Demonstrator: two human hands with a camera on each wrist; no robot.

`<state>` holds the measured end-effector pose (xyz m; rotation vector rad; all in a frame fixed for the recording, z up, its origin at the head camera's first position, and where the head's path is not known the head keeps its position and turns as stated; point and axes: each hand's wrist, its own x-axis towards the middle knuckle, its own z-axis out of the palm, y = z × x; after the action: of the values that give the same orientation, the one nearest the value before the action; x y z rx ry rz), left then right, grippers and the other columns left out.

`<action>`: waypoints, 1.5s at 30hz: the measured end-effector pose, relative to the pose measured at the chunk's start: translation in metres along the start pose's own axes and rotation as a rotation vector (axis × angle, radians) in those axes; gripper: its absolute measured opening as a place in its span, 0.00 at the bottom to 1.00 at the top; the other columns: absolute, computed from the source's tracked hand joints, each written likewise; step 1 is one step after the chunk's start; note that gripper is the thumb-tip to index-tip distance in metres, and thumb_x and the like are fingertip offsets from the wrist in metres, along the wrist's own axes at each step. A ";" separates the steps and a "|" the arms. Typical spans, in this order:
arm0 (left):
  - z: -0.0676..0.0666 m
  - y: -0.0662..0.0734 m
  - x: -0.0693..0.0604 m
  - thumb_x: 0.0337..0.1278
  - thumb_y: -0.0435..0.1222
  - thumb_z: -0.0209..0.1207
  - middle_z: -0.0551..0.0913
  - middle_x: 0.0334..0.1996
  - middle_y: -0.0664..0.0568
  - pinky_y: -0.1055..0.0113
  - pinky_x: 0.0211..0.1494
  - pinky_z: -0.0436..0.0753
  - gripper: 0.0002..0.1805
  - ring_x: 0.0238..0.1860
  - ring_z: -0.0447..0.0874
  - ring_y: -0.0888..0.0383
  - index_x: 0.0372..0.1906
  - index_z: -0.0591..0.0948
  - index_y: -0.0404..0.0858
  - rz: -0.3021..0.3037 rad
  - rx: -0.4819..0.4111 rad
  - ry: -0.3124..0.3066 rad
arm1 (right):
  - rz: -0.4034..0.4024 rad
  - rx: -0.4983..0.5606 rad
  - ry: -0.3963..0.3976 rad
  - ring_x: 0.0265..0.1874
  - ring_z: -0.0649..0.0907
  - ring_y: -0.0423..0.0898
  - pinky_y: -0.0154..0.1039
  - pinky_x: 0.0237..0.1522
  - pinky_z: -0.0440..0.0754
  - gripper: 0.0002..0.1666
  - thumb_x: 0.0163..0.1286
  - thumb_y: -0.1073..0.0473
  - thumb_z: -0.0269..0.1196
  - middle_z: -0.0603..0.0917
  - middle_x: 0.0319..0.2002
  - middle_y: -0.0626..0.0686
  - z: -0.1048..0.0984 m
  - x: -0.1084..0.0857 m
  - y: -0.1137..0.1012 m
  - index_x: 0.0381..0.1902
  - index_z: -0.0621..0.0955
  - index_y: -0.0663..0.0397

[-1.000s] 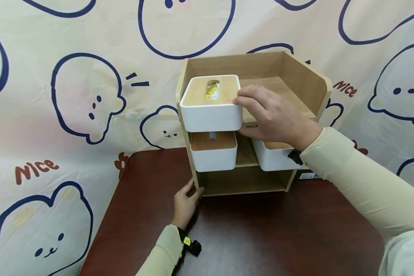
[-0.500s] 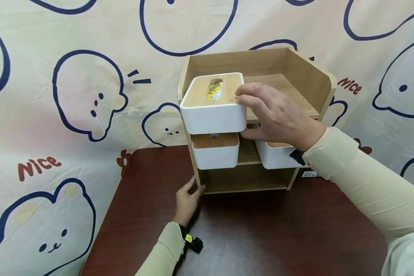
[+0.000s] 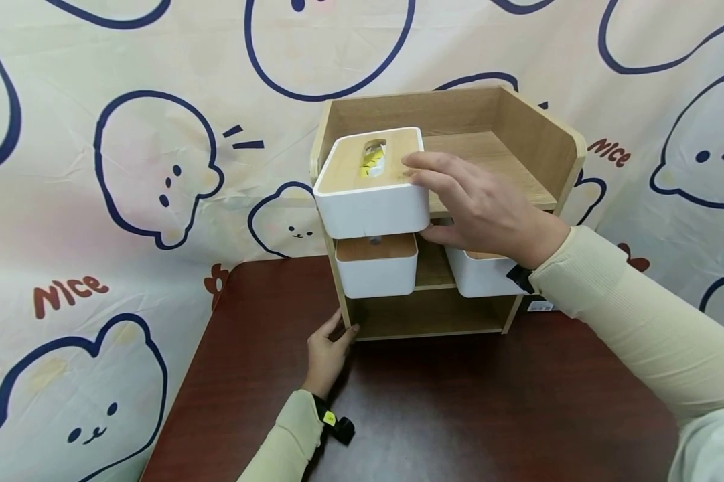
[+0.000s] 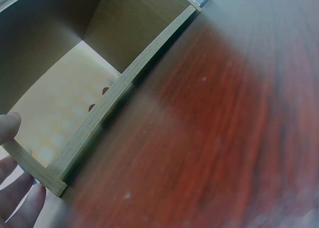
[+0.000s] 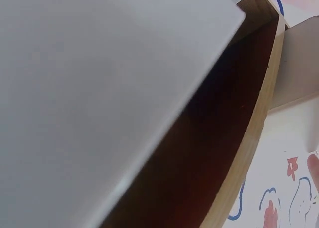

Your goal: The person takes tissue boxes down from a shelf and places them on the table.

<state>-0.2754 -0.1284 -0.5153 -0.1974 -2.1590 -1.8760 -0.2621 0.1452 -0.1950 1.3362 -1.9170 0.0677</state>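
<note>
My right hand [image 3: 488, 207] holds a white tissue box [image 3: 370, 207] with a wood-toned lid by its right side, fingertips on the lid and thumb low on the side. Yellow and white wrapping shows through the lid's slot. The box sits at the left front of the wooden shelf unit's [image 3: 482, 150] top tier and juts past its front; whether it rests there or is lifted, I cannot tell. Low at the unit's left, my left hand [image 3: 325, 358] grips the side panel [image 4: 37, 170], thumb inside and fingers outside.
Two white drawers, one at left [image 3: 376, 276] and one at right [image 3: 482, 274], occupy the middle tier. An open compartment [image 3: 428, 311] lies beneath them. The unit stands on a dark red-brown table [image 3: 458, 408], against a cartoon-printed backdrop [image 3: 157, 281].
The tissue box has come slightly forward and its right side has swung a little toward me, with the right hand still on it. My left hand keeps its place on the side panel.
</note>
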 end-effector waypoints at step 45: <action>0.000 0.003 -0.002 0.57 0.38 0.68 0.80 0.57 0.49 0.66 0.45 0.83 0.30 0.54 0.81 0.54 0.65 0.75 0.46 -0.065 -0.064 -0.029 | -0.039 0.079 0.001 0.63 0.72 0.55 0.46 0.61 0.72 0.40 0.51 0.71 0.75 0.74 0.61 0.63 -0.011 0.003 0.000 0.61 0.70 0.64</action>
<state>-0.2722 -0.1282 -0.5127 -0.1696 -2.1507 -1.9915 -0.2563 0.1476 -0.1855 1.4249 -1.9039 0.1252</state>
